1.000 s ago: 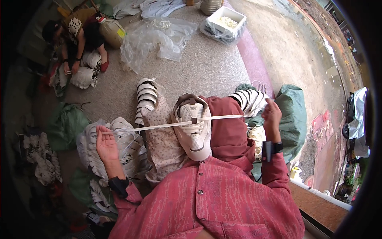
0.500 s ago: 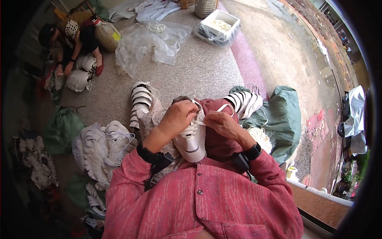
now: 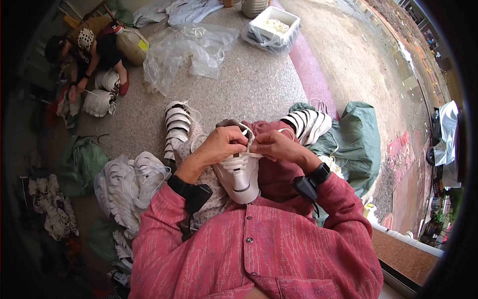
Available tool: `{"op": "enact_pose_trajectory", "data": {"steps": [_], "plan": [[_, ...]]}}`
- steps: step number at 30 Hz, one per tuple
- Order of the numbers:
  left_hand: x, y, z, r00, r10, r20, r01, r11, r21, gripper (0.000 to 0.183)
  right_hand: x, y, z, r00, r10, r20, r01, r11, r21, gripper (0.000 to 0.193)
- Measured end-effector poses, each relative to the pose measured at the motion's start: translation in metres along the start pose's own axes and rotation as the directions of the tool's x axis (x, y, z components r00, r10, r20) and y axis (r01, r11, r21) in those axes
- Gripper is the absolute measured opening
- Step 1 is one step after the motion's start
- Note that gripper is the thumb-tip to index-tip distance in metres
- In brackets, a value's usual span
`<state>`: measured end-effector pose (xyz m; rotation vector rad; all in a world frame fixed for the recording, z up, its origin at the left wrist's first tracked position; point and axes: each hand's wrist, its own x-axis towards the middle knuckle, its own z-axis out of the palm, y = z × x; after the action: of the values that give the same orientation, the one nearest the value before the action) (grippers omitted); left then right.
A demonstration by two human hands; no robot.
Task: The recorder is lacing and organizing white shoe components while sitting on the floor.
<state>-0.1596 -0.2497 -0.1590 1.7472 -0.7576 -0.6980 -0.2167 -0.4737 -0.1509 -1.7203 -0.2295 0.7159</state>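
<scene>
A white sneaker [image 3: 240,182] rests on my lap, its toe toward me and its opening away. White shoelace [image 3: 255,155] crosses its upper, and a loop stands out to the right. My left hand [image 3: 222,144] is closed at the left of the lacing, thumb and fingers pressed together; what lies between the fingertips is hidden. From the right, my right hand [image 3: 279,147] pinches the shoelace beside the eyelets. Both hands' fingertips nearly meet over the sneaker's tongue.
Stacked white shoe uppers lie left [image 3: 127,187], ahead [image 3: 178,127] and right [image 3: 311,127]. Green sacks [image 3: 82,167] flank me. Clear plastic sheeting [image 3: 191,55] and a white box of laces [image 3: 273,29] lie farther off. Another person [image 3: 94,55] bends over shoe uppers at far left.
My right hand has moved in toward the left one, its fingers now at the eyelets. The left hand has stayed at the lacing. The view has shifted slightly.
</scene>
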Motion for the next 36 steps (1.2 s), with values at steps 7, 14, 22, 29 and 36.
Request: {"op": "enact_pose_trajectory", "data": {"steps": [7, 14, 22, 29, 36], "plan": [[0.001, 0.003, 0.005, 0.998, -0.039, -0.041, 0.043, 0.993, 0.114, 0.008, 0.014, -0.011, -0.015, 0.94, -0.325, -0.107, 0.25, 0.866, -0.433, 0.032], [-0.016, 0.016, -0.027, 0.901, 0.429, -0.063, -0.24, 0.615, 0.751, 0.005, 0.017, -0.009, -0.023, 0.934, -0.356, -0.02, 0.288, 0.785, -0.549, 0.03], [-0.135, 0.069, -0.145, 0.475, 0.281, -0.834, 0.48, 0.711, 0.514, 0.008, 0.017, -0.014, -0.022, 0.945, -0.327, -0.031, 0.272, 0.832, -0.484, 0.028], [-0.176, 0.029, -0.077, 0.59, -0.152, -0.793, -0.113, 0.957, -0.268, 0.024, 0.008, -0.013, -0.018, 0.937, -0.295, -0.189, 0.219, 0.914, -0.342, 0.029], [-0.241, 0.003, -0.077, 0.455, -0.035, -0.89, -0.786, 0.454, -0.419, 0.064, -0.016, -0.023, -0.017, 0.943, -0.279, -0.182, 0.19, 0.899, -0.396, 0.022]]}}
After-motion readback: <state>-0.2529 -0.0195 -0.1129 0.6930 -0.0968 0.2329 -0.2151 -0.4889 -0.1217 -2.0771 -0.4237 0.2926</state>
